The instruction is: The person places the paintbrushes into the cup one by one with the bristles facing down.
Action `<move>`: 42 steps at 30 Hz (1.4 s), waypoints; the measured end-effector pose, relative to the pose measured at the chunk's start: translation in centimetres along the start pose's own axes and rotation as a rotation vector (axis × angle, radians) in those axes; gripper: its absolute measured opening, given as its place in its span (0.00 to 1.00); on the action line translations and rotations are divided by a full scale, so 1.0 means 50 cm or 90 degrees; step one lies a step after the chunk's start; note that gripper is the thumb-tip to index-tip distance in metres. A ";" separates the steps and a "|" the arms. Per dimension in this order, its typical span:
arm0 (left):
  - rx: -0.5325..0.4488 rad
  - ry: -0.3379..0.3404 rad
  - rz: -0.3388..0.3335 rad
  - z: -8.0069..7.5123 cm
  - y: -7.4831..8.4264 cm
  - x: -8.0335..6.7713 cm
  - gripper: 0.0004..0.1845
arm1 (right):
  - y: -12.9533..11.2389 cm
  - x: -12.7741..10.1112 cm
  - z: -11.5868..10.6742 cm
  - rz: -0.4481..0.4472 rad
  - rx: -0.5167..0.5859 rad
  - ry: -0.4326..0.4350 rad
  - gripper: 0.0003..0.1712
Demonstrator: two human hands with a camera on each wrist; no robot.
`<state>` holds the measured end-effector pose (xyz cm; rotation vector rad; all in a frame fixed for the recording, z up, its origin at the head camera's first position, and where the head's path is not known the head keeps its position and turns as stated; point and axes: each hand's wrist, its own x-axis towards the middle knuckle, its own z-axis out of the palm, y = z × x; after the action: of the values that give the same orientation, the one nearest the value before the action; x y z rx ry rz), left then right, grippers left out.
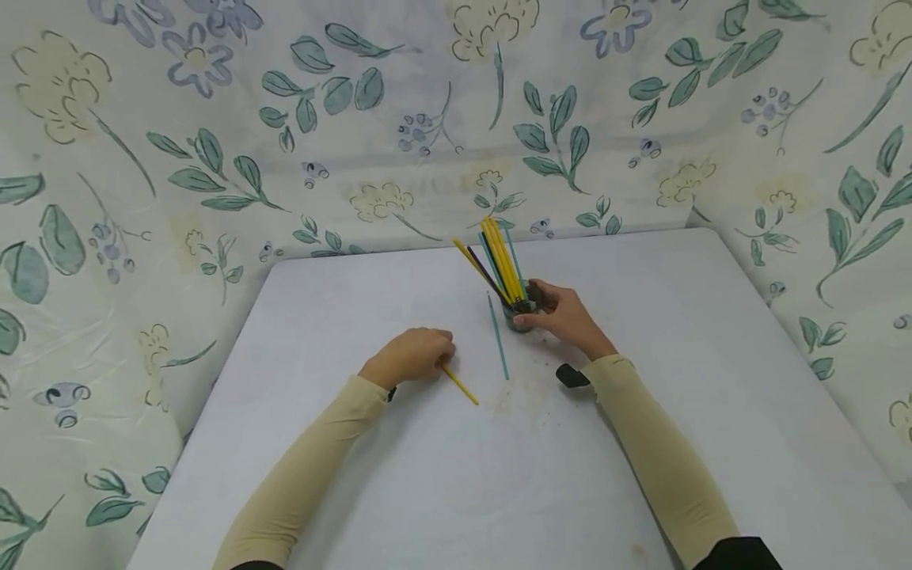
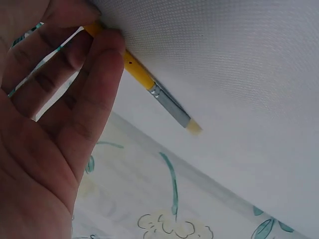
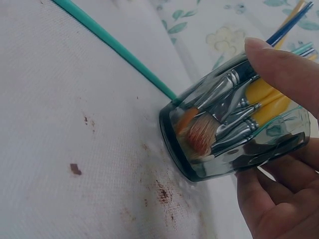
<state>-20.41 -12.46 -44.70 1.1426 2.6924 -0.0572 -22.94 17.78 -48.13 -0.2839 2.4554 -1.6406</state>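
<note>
In the head view my left hand (image 1: 412,355) is low over the table's middle, pinching a yellow paintbrush (image 1: 461,386) between thumb and fingers. The left wrist view shows that paintbrush's silver ferrule (image 2: 170,107) and flat pale bristles (image 2: 194,127) close to the cloth. My right hand (image 1: 566,318) grips a dark-tinted glass (image 3: 172,142), thumb on one side and fingers on the other. Several paintbrushes (image 1: 504,261), with yellow, teal and dark handles, stand in it bristles down. Whether its base touches the table I cannot tell. Between the hands lies a teal paintbrush (image 1: 498,339).
White cloth covers the table (image 1: 442,491). Reddish-brown specks (image 3: 163,194) mark it near the glass. A black object (image 1: 572,375) sits by the right wrist. Floral-patterned sheeting (image 1: 427,182) rises behind the table and along its sides.
</note>
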 end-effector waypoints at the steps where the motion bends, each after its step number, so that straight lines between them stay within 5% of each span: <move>1: 0.004 0.004 0.001 0.001 0.000 -0.002 0.09 | 0.000 0.000 0.000 0.001 0.001 -0.001 0.57; 10: 0.033 0.031 0.003 0.001 -0.001 -0.012 0.09 | -0.003 -0.002 0.001 0.006 0.003 0.000 0.55; 15: 0.000 0.049 -0.005 -0.014 0.000 -0.015 0.04 | -0.003 -0.002 -0.002 -0.003 0.001 0.002 0.56; 33: -0.343 0.355 0.047 -0.089 -0.003 -0.010 0.04 | -0.003 -0.005 -0.001 0.009 0.012 0.002 0.56; 42: -0.452 0.452 -0.017 -0.096 0.004 0.011 0.02 | -0.005 -0.001 0.004 -0.002 0.007 0.003 0.53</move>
<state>-21.51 -11.33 -40.14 0.9926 2.8262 1.4132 -22.83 17.55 -47.97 -0.2828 2.4507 -1.6568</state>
